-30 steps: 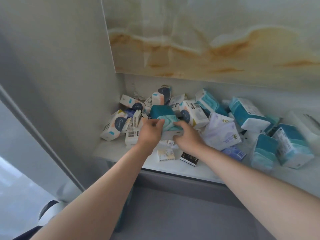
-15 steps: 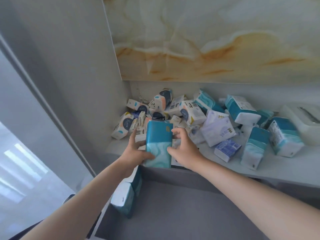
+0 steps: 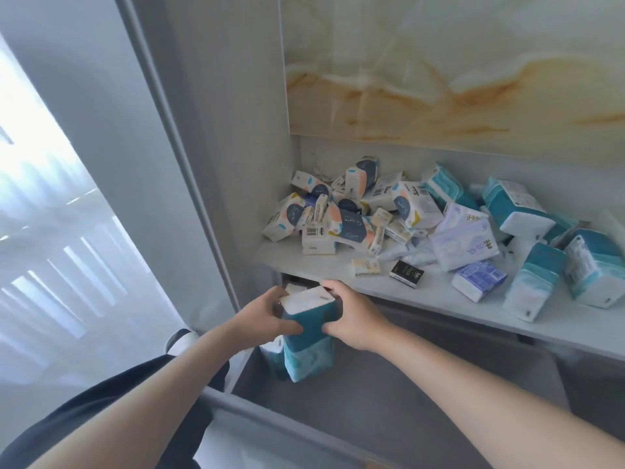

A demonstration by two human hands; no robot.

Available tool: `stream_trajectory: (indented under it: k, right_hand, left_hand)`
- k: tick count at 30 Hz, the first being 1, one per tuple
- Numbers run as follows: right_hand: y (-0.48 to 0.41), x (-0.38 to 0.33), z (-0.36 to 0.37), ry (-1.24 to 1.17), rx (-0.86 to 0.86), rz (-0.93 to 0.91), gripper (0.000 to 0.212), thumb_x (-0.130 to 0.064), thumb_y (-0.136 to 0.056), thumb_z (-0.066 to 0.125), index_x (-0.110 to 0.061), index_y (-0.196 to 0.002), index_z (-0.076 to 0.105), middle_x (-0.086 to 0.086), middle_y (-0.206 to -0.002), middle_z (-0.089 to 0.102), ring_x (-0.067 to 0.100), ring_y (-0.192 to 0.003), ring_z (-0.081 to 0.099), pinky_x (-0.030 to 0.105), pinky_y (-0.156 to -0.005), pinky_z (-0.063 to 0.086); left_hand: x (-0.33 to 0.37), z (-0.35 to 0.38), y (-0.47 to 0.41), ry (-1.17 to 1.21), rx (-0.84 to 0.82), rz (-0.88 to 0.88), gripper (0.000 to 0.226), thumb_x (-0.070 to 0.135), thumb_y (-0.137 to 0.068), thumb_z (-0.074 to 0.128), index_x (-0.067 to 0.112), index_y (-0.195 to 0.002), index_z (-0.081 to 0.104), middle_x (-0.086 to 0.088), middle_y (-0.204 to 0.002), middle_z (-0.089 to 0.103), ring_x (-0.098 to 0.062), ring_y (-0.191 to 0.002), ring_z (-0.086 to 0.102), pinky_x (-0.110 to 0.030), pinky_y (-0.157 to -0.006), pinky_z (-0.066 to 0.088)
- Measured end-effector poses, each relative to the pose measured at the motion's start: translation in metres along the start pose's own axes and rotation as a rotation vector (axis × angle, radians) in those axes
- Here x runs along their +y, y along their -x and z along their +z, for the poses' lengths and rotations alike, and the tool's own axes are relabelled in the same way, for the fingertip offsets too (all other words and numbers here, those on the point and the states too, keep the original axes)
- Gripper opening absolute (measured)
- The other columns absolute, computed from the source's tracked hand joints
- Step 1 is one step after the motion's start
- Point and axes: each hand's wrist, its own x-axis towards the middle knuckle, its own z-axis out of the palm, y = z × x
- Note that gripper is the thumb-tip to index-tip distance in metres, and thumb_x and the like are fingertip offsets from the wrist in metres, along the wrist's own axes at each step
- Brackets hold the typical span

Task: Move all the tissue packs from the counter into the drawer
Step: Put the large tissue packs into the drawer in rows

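Note:
A teal and white tissue pack (image 3: 309,346) stands upright in the back left corner of the open grey drawer (image 3: 389,411). My left hand (image 3: 267,316) grips its left side and my right hand (image 3: 351,314) grips its right side, both near the top. Another teal pack (image 3: 270,353) stands behind it, mostly hidden. On the white counter (image 3: 439,299) lies a heap of several tissue packs: small white patterned ones (image 3: 338,214) at the left, larger teal ones (image 3: 521,211) at the right.
A lilac pack (image 3: 465,238), a blue pack (image 3: 478,277) and a small black pack (image 3: 406,273) lie near the counter's front. A grey wall panel (image 3: 203,164) stands to the left of the drawer. A marble panel (image 3: 456,69) rises behind the counter.
Both hands lifted the teal pack off the counter heap, carried it down and toward me, and turned it upright into the drawer's back left corner.

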Motion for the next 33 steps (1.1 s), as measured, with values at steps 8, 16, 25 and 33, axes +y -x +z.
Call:
stream_trajectory:
  k: [8,16,25,33]
  right_hand:
    - [-0.005,-0.008,0.046,0.066,-0.249,0.123,0.136,-0.056,-0.046,0.089,-0.03,-0.155,0.011,-0.009,-0.149,0.033,0.012,-0.133,0.039,0.032,-0.106,0.041]
    - [-0.001,0.011,0.044,0.145,-0.341,0.151,0.079,-0.039,-0.059,0.084,-0.035,-0.123,0.038,-0.011,-0.111,0.055,0.007,-0.094,0.057,0.026,-0.072,0.05]
    - [-0.008,0.007,0.055,0.063,-0.37,0.059,0.084,-0.038,-0.059,0.085,-0.046,-0.128,0.038,-0.009,-0.127,0.043,0.013,-0.106,0.053,0.028,-0.087,0.048]
    - [-0.008,-0.01,0.133,0.146,-0.316,0.074,0.102,-0.04,-0.063,0.086,-0.037,-0.143,0.023,-0.006,-0.134,0.029,0.017,-0.111,0.048,0.029,-0.083,0.043]
  left_hand:
    - [-0.027,-0.001,0.004,0.002,-0.248,-0.168,0.067,0.043,-0.067,0.086,0.016,-0.116,0.048,-0.006,-0.106,0.068,-0.019,-0.09,0.073,-0.037,-0.081,0.061]
    - [-0.032,-0.002,-0.008,-0.253,-0.367,-0.111,0.03,0.022,-0.096,0.05,0.023,-0.122,0.066,0.008,-0.123,0.063,-0.017,-0.118,0.059,-0.027,-0.093,0.047]
    - [-0.057,-0.006,-0.028,-0.644,-0.268,-0.07,0.064,-0.008,-0.091,0.034,0.022,-0.146,0.043,0.0,-0.151,0.041,-0.023,-0.139,0.039,-0.032,-0.112,0.035]
    - [-0.067,-0.021,-0.036,-0.55,-0.253,-0.044,0.053,0.002,-0.098,0.028,0.024,-0.141,0.05,-0.001,-0.146,0.049,-0.021,-0.131,0.047,-0.029,-0.109,0.036]
